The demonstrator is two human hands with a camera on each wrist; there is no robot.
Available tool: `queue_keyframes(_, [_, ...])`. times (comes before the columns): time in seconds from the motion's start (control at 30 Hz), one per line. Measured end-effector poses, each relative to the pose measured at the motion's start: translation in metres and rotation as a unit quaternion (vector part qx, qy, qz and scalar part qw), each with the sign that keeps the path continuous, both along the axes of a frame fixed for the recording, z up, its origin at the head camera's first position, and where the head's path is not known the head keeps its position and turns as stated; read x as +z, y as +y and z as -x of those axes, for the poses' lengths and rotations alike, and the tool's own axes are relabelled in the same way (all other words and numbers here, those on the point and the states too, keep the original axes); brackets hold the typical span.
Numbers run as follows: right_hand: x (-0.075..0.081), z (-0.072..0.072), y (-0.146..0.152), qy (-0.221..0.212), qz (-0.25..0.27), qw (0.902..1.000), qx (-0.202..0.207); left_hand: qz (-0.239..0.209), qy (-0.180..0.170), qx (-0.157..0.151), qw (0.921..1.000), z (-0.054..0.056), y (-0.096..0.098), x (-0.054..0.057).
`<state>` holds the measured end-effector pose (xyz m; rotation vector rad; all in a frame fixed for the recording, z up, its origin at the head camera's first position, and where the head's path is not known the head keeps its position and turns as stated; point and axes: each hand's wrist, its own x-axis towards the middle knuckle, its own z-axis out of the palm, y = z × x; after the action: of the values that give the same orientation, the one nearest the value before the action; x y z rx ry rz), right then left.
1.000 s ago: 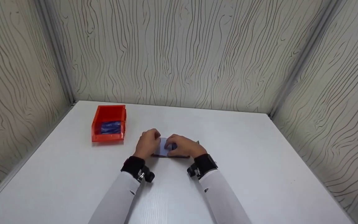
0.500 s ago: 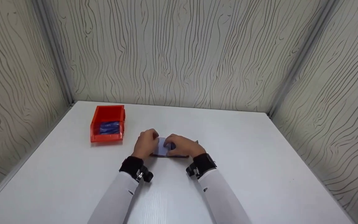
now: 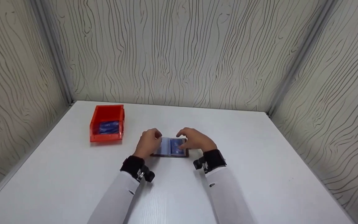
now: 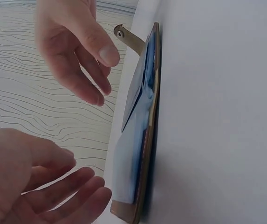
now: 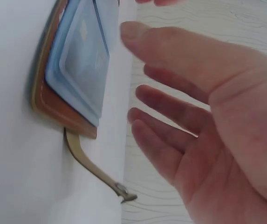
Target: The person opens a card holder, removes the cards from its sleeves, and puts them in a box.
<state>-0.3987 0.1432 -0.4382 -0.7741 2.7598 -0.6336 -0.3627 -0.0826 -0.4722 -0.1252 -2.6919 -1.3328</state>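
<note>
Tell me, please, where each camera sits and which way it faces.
Head: worn on the head, facing forward and down at the white table, red bin and open card holder; white sleeves, left hand and right hand show.
Left wrist: on that wrist, looking low across the table at the card holder; left hand lower left, right hand above.
Right wrist: on that wrist, facing the card holder's snap strap; right hand large, left hand's fingertips at the top edge.
Shared: both wrist views show the snap strap.

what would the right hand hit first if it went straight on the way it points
Likely the blue card on the right half of the open card holder, though depth is unclear.
</note>
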Motion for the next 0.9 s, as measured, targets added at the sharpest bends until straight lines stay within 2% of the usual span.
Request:
queue_keyframes(0.27, [-0.005, 0.001, 0.002, -0.021, -0.036, 0.9987, -0.03, -0.037, -0.015, -0.069, 0.9969, -0.001, 0.017, -0.004])
queue_keyframes(0.37, [-0.007, 0.002, 0.001, -0.025, -0.04, 0.9981, -0.039, -0.038, -0.022, -0.075, 0.9962, -0.001, 0.021, -0.009])
queue_keyframes(0.53, [-0.009, 0.001, 0.001, -0.033, -0.045, 0.9973, -0.047, -0.044, -0.026, -0.042, 0.9978, -0.002, 0.024, -0.018])
queue_keyframes(0.67, [-0.007, 0.0, 0.0, -0.031, -0.046, 0.9973, -0.047, -0.056, -0.034, -0.011, 0.9978, -0.002, 0.023, -0.02])
queue_keyframes(0.9, [-0.008, -0.001, -0.002, -0.023, -0.051, 0.9974, -0.046, -0.068, -0.041, -0.002, 0.9968, -0.001, 0.02, -0.022])
